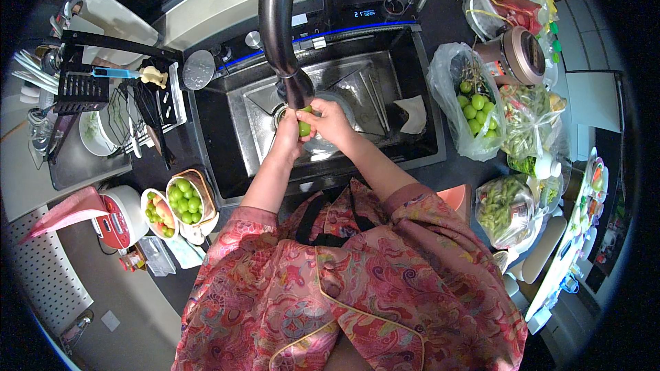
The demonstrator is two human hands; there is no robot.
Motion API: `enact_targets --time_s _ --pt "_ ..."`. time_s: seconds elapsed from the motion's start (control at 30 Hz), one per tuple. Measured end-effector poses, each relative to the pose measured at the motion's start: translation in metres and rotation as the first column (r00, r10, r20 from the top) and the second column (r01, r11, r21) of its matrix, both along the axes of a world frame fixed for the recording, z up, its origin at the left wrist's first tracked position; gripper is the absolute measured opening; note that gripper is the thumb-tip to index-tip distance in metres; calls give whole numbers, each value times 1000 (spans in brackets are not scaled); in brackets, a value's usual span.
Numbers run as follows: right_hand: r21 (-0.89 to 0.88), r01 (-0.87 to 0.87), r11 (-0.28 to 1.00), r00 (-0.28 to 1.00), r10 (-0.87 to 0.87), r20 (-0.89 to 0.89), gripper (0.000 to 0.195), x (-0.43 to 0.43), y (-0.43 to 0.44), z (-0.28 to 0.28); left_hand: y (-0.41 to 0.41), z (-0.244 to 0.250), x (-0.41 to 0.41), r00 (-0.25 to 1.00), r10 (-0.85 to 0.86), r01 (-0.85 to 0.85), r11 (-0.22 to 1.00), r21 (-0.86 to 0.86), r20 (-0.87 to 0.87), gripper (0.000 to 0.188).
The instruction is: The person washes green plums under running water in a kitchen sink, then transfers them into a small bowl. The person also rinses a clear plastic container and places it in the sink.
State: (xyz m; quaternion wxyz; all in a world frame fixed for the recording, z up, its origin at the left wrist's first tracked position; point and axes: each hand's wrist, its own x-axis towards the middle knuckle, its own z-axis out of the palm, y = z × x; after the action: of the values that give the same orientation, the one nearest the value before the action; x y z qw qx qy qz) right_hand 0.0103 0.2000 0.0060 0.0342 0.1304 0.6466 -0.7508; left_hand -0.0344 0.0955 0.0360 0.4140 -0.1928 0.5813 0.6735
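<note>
Green grapes (304,128) are held between my two hands, right below the spout of the dark pull-down faucet (298,87). My left hand (289,131) grips them from the left, and the fingers of my right hand (332,121) close on them from the other side. Fingers partly cover the grapes, so how many there are is hidden. Beneath my hands, a clear round bowl (322,148) sits in the metal sink (381,62); my hands hide much of it. Two thin rods like chopsticks (375,103) and a whitish scrap (411,114) lie to the right in the sink.
Right of the sink, an open plastic bag (443,77) holds more grapes and bare stems. Bagged vegetables (502,211) and a brown lidded jar (521,54) stand beyond. At left are a container of grapes (184,201), a fruit bowl (160,214), a rice cooker (121,216) and a dish rack (178,95).
</note>
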Motion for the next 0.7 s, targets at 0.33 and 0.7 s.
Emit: enact_targets --time_s 0.33,0.7 --pt "-96 -124 988 987 112 -118 24 7 28 -2 -8 5 -10 969 -239 231 965 122 62 34" --pt "184 215 959 952 -248 179 37 -2 -9 28 3 -70 -1 837 -208 64 956 -286 -506 45"
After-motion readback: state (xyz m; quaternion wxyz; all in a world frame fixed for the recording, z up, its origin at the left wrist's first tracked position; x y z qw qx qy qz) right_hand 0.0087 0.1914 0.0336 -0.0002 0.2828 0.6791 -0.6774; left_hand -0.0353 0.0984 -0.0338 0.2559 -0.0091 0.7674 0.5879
